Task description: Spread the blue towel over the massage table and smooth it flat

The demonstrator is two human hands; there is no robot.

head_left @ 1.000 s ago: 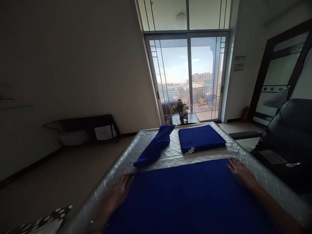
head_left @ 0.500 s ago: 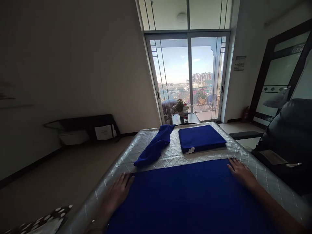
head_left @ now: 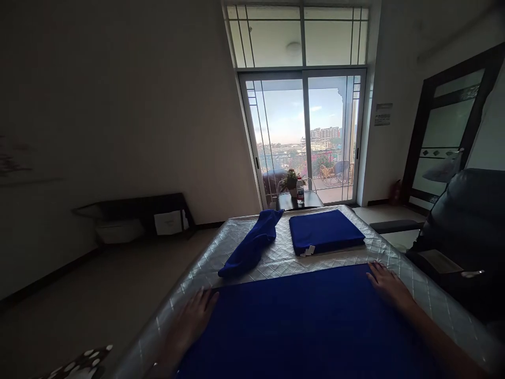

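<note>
A large blue cloth lies spread flat over the near part of a table with a silvery quilted cover. My left hand rests open at the cloth's far left corner, fingers stretched forward. At the far right corner my right hand lies open and flat on the cloth. Beyond them, a neatly folded stack of blue cloth with white tags sits at the right. A crumpled blue cloth lies to its left.
A small dark table with a potted plant and a bottle stands past the far edge, before a sliding glass door. A black chair is on the right. A low dark shelf lines the left wall.
The view has tilted slightly upward, so everything sits a little lower in the picture. Both hands stay at the cloth's corners, and the cloths have not visibly moved.
</note>
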